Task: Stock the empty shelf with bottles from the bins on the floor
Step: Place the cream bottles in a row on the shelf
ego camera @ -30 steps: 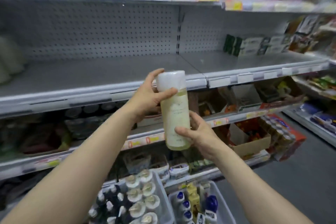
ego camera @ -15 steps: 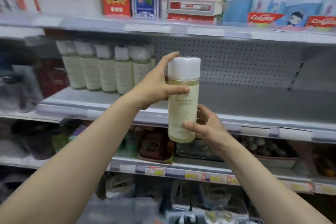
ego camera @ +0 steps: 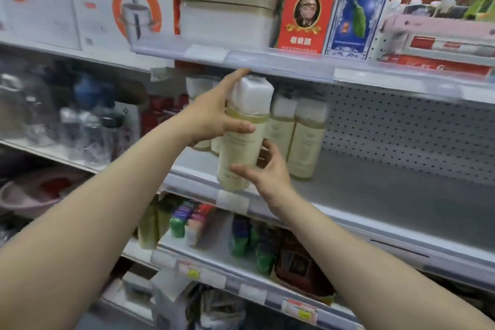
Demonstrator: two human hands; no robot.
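Head view: the left hand (ego camera: 214, 118) grips the bottle (ego camera: 242, 150) high up. Its thumb is curled across the front just under the white cap and its index finger is stretched up beside the cap. The right hand (ego camera: 265, 173) holds the lower part, thumb across the front and fingers wrapped behind. The bottle hangs upright in the air at the shelf's (ego camera: 375, 195) front edge, near its left end, with its base about level with that edge and not yet set down. It is close in front of the row (ego camera: 308, 139) of like bottles.

To place it well, I judge the base should be lifted over the front lip while the cap is kept below the upper shelf (ego camera: 281, 65). It should then go down upright just beside the row, label outward, without nudging the standing bottles.

Count: one bottle in hand and two standing plainly to its right. Parts of at least two more show behind the left hand, so the full number cannot be told.
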